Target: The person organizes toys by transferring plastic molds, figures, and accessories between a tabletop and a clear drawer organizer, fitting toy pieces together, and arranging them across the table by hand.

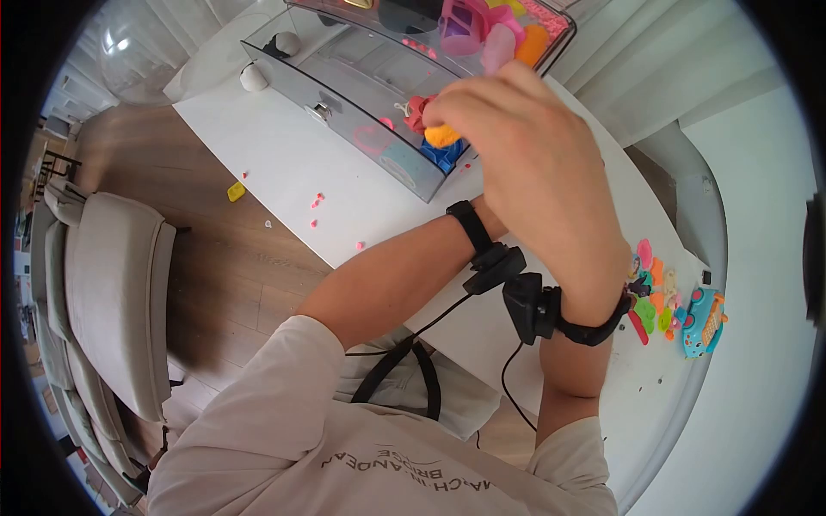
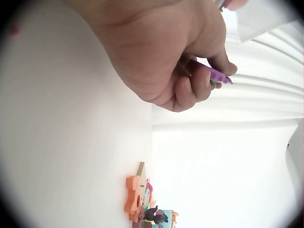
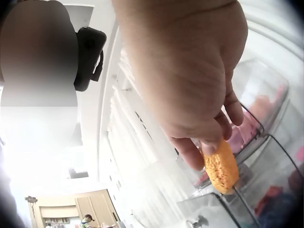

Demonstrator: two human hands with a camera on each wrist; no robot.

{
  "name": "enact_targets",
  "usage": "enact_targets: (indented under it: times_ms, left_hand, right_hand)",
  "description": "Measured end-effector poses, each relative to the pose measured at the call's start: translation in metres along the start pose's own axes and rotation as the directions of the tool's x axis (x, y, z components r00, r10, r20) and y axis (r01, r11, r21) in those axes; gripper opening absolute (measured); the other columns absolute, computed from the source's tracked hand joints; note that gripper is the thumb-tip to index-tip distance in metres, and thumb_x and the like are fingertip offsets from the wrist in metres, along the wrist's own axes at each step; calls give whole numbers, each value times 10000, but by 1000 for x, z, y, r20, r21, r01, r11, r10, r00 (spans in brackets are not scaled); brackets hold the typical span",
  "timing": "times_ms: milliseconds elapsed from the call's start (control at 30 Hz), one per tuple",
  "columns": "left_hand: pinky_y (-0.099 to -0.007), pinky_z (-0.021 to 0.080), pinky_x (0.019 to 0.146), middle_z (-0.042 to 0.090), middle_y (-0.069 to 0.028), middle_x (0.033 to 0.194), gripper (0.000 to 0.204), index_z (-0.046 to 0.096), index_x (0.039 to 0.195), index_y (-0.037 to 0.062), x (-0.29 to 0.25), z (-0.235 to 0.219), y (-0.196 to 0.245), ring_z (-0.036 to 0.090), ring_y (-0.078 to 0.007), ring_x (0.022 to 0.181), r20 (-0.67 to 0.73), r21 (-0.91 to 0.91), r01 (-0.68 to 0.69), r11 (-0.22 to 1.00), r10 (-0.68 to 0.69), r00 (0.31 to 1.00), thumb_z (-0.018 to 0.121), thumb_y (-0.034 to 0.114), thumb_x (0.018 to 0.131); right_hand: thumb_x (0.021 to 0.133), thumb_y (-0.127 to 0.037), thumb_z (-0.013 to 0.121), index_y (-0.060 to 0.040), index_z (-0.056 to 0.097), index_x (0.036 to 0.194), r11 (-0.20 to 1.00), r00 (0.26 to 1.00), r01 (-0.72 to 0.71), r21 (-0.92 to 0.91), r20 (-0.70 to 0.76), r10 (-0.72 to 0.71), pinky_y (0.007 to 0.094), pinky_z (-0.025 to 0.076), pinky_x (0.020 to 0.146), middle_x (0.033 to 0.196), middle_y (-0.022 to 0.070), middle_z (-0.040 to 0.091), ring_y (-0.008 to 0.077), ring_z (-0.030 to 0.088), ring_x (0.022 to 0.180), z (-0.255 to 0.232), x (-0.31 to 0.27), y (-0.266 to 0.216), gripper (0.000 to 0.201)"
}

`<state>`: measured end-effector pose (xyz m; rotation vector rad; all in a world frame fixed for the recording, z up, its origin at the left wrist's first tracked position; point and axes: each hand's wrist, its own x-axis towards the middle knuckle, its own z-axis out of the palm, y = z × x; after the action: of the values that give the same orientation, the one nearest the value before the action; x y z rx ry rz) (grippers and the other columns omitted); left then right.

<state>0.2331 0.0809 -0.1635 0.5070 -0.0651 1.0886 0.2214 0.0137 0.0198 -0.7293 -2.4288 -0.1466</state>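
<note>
My right hand (image 1: 551, 163) pinches an orange, rough-textured lump (image 3: 221, 167) between thumb and fingers, above the front corner of a clear grey drawer (image 1: 361, 129). A red piece (image 1: 416, 113) and a blue piece (image 1: 443, 155) sit in the drawer by that corner. Curled fingers of my left hand (image 2: 161, 61) hold a small purple item (image 2: 217, 76), with only one end showing past the fingertips. In the head view, my left hand is hidden behind the right one; just its wrist with a black strap (image 1: 469, 228) shows.
Above the drawer, an upper tray holds a purple toy (image 1: 462, 26) and pink and orange pieces. Pink crumbs (image 1: 317, 200) dot the white table. To the right lie colourful moulds (image 1: 658, 275) and a teal toy (image 1: 704, 322). A yellow piece (image 1: 236, 192) lies on the floor.
</note>
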Motion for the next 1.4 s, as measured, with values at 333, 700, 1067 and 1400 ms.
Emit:
enact_targets:
  times_ms: [333,700,1067,1400]
  left_hand:
    - [-298,512,962,654,-55,1206,310,599,1339,78,-20,51,14,618,-144,1088,92,295,-173,940,152,984,600,137,1035]
    - [-300,530,852,667,-25,1097,446,597,1345,112,-5,29,19,643,-168,855,302,-235,113,966,-38,953,756,171,933]
    - [-341,505,876,651,-36,1161,527,572,1305,115,-27,104,42,601,-174,934,-231,-91,-62,994,40,972,468,567,1056]
    - [-373,453,735,635,-104,936,551,635,1045,59,-1,26,22,576,-263,826,171,-237,202,950,-164,972,496,592,1035]
  right_hand:
    - [827,120,513,-21,698,950,976,998,-8,219,-58,21,296,545,755,948,76,728,216,679,850,-29,2,18,263]
    - [950,-143,632,-10,691,1127,759,740,-641,-118,169,651,298,453,611,817,66,662,129,531,629,-83,-44,57,229]
    - [896,-52,710,-33,718,1081,859,941,-323,399,36,337,243,466,604,803,76,698,87,604,651,-38,-4,15,186]
    - [862,-241,754,-144,743,992,978,970,-192,-79,134,201,383,539,662,899,6,732,271,691,761,32,2,1,163]
